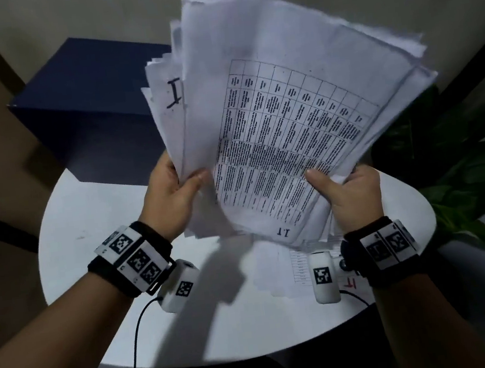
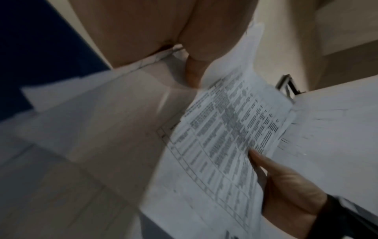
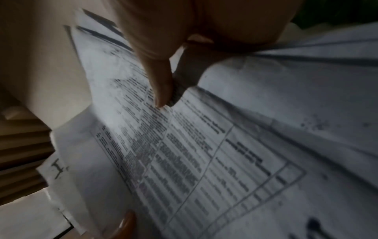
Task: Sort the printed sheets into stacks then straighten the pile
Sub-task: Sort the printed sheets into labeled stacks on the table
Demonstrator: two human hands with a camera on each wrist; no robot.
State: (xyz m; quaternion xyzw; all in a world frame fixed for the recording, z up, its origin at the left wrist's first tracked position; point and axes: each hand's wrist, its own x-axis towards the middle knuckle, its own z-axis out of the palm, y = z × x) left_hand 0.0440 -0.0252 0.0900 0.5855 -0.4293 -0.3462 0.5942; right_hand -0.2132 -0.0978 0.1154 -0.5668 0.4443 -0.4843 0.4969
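A thick, uneven pile of printed sheets (image 1: 281, 111) is held up above the round white table (image 1: 96, 250). Its top sheet (image 3: 184, 153) carries a dense printed table (image 2: 225, 137) and a "1.1" label at its near corner. My left hand (image 1: 175, 192) grips the pile's lower left edge, thumb on top. My right hand (image 1: 348, 189) grips the lower right edge, thumb pressed on the print. Behind the front sheets, a page marked with a handwritten "I" (image 1: 175, 92) sticks out to the left. Another printed sheet (image 1: 303, 268) lies flat on the table under the pile.
A dark blue box (image 1: 88, 111) stands at the table's far left side. A green leafy plant (image 1: 461, 181) is beside the table on the right. A black cable (image 1: 136, 349) hangs from my left wrist camera over the table's near edge.
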